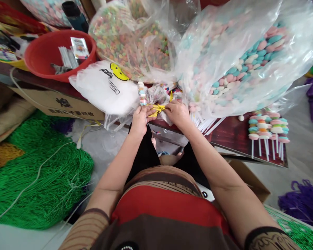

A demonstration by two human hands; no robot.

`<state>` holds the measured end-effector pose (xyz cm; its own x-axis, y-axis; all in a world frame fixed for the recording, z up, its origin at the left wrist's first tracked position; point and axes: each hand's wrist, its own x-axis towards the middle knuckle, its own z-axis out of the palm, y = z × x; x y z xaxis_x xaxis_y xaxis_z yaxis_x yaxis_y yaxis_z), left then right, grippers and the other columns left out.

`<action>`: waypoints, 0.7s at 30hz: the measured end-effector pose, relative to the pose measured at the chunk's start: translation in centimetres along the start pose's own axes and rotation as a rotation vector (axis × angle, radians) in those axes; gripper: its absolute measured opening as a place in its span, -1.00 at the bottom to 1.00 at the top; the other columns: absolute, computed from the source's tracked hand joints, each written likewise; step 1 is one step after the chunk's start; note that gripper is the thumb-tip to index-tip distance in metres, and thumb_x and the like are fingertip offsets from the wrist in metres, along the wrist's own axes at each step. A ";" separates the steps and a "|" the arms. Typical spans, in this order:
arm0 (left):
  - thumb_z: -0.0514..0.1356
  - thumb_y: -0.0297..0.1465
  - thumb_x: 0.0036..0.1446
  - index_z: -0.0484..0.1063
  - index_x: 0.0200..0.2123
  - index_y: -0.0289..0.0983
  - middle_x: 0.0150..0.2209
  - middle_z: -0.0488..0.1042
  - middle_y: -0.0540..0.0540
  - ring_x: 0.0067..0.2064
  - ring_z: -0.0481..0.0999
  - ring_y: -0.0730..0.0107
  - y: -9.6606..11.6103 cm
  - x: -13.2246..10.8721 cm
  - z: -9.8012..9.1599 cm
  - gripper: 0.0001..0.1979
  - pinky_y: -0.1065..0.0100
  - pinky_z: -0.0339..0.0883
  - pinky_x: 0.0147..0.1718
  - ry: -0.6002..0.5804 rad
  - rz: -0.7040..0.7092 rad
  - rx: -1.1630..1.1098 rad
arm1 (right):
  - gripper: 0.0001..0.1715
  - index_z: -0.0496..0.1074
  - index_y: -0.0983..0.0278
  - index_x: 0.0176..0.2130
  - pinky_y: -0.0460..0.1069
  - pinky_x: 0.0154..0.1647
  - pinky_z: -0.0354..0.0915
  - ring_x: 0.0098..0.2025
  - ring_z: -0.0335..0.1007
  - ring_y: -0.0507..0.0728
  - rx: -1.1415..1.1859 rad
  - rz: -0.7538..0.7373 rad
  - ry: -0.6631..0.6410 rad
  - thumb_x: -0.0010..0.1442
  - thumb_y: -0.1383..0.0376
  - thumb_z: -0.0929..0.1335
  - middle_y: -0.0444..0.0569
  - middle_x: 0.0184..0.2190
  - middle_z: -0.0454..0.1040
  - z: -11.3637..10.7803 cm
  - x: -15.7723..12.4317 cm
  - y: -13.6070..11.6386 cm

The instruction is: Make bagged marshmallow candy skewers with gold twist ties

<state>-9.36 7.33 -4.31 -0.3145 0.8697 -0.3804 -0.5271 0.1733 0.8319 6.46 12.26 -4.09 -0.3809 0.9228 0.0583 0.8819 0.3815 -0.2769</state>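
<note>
My left hand (140,121) is closed round the stick of a marshmallow skewer (142,93), which stands upright with its stacked pastel candies above my fingers. Beside it lies a bunch of yellow twist ties (158,109), partly under the left fingertips. My right hand (178,114) reaches in from the other side, its thumb and fingers pinched at the right end of these ties. Crumpled clear printed wrappers (158,93) lie just behind both hands. A bundle of white sticks (205,124) lies to the right, near my right wrist.
Large clear bags of pastel candies (250,57) and gummy rings (114,41) fill the table's back. A red basin (59,74) stands left, past a white plastic bag (101,93). Finished skewers (268,126) lie at the right corner. Green netting (41,180) heaps on the left.
</note>
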 end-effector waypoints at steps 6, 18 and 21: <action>0.28 -0.18 0.23 0.39 -0.23 -0.26 -0.18 0.64 -0.16 -0.28 0.65 0.41 -0.4 0.5 -0.2 -0.73 0.48 0.47 -0.40 -0.003 0.004 0.045 | -0.60 0.64 0.30 -0.15 0.05 -0.18 0.21 -0.15 0.46 0.21 0.010 0.016 -0.007 0.37 0.32 0.22 0.14 -0.12 0.63 0.0 0.3 0.0; 0.12 -0.29 0.36 0.39 -0.17 -0.29 -0.04 0.64 -0.24 -0.16 0.68 0.33 -0.6 0.5 -0.2 -0.82 0.45 0.52 -0.34 -0.006 0.006 0.134 | -0.59 0.63 0.29 -0.11 0.06 -0.07 0.25 -0.06 0.47 0.24 -0.017 0.137 0.046 0.40 0.27 0.21 0.15 -0.07 0.63 1.0 0.7 -1.6; 0.11 -0.30 0.37 0.40 -0.16 -0.29 -0.03 0.63 -0.24 -0.16 0.68 0.34 -0.7 0.5 -0.2 -0.82 0.45 0.52 -0.35 -0.012 0.010 0.140 | -0.58 0.64 0.30 -0.10 0.06 -0.10 0.27 -0.07 0.51 0.25 0.011 0.157 0.016 0.40 0.28 0.21 0.16 -0.08 0.64 0.5 1.0 -1.3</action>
<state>-9.37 7.56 -5.17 -0.3093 0.8772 -0.3672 -0.4082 0.2263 0.8844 4.75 12.66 -4.17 -0.2336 0.9719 0.0284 0.9272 0.2314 -0.2944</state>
